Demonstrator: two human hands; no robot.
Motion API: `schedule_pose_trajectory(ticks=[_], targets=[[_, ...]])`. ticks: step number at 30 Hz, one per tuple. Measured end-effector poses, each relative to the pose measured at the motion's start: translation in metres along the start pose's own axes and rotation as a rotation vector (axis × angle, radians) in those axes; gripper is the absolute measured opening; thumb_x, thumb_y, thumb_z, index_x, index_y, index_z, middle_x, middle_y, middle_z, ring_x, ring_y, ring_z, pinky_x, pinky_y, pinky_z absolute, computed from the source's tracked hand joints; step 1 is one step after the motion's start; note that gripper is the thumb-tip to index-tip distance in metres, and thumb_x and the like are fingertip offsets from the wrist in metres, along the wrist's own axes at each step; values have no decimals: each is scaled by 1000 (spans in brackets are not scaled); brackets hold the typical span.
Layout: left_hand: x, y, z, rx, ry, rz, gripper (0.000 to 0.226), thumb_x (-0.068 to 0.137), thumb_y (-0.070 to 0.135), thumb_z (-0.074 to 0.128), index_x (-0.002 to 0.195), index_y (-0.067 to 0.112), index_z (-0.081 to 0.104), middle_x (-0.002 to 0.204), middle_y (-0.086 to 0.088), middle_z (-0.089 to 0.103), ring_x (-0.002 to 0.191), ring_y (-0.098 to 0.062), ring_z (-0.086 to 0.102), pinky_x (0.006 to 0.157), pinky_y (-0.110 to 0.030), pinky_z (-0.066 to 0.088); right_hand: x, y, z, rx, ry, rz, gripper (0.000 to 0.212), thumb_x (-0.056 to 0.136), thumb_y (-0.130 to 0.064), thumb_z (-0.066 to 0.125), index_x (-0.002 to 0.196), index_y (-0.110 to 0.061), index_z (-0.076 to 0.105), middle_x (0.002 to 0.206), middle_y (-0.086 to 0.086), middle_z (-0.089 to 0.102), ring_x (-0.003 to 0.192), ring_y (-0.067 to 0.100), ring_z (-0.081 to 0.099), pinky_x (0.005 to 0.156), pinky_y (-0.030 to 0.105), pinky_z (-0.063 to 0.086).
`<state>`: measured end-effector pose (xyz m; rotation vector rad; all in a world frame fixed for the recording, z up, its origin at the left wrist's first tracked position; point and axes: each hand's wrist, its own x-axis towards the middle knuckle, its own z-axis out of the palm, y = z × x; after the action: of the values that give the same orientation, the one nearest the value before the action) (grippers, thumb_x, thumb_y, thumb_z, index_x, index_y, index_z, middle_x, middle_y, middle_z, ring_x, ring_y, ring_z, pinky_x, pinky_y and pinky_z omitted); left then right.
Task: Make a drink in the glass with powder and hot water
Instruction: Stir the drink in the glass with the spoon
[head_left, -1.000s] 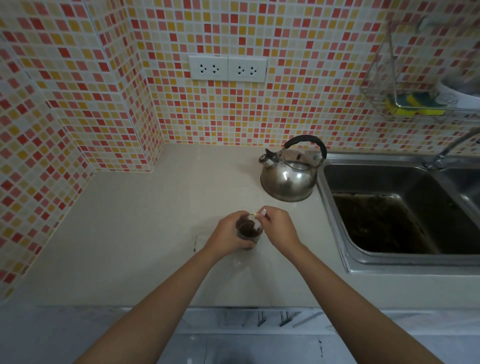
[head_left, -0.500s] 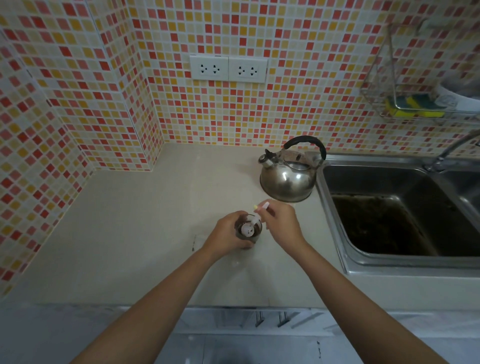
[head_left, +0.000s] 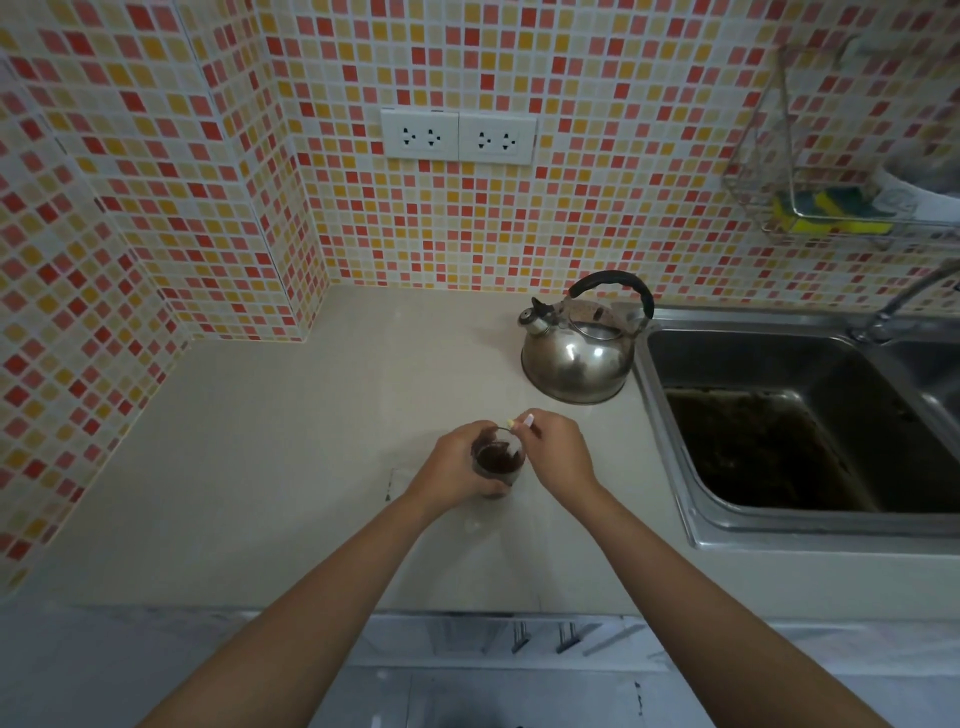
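Observation:
A small clear glass (head_left: 497, 461) with dark brown liquid stands on the beige counter (head_left: 291, 447) near its front middle. My left hand (head_left: 457, 465) is wrapped around the glass from the left. Just right of the rim, my right hand (head_left: 558, 451) pinches a thin white spoon (head_left: 523, 422) whose handle tip sticks up over the rim. The spoon's lower end goes down into the drink and is hard to see. A steel kettle (head_left: 579, 353) with a black handle sits behind the glass, to the right.
A steel sink (head_left: 810, 415) with a dirty basin fills the right side, its tap (head_left: 904, 301) at the back. A wire rack (head_left: 831, 208) with a yellow sponge hangs on the tiled wall. Two sockets (head_left: 457, 136) sit above the counter.
The white spoon bowl that showed above the drink half a second ago is now down in the liquid. My right hand shifted slightly around the rim. My left hand kept its hold on the glass.

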<state>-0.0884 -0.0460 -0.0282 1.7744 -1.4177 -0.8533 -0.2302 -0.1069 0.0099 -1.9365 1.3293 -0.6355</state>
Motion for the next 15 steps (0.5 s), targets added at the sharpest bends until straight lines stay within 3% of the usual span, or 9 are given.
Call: schedule_pose_trajectory(ticks=[6, 9, 12, 15], targets=[[1, -1, 0, -6, -11, 2, 75, 49, 31, 88, 118, 28, 59, 118, 9, 65, 107, -10, 61, 93, -26, 49, -1, -5, 2, -4, -90, -56, 23, 90, -23, 56, 75, -9, 68, 68, 7, 66, 67, 25, 62, 63, 34, 48], [1, -1, 0, 14, -16, -10, 83, 50, 31, 89, 125, 25, 56, 121, 7, 61, 107, -7, 56, 92, -21, 44, 4, -3, -2, -54, -48, -27, 24, 91, -20, 55, 73, -8, 64, 62, 2, 60, 65, 24, 60, 61, 33, 45], [0, -2, 0, -1, -17, -5, 72, 49, 32, 88, 115, 33, 59, 111, 13, 64, 103, -8, 61, 81, -12, 44, 0, -9, 3, 4, -124, -61, 23, 91, -21, 57, 73, -10, 66, 66, 5, 64, 64, 20, 59, 63, 32, 47], [1, -1, 0, -4, -14, -4, 72, 45, 38, 85, 112, 35, 59, 108, 14, 65, 101, -9, 62, 84, -18, 48, 1, -10, 1, -61, -117, -96, 22, 91, -21, 55, 77, -10, 67, 70, 6, 65, 68, 21, 60, 64, 33, 47]])
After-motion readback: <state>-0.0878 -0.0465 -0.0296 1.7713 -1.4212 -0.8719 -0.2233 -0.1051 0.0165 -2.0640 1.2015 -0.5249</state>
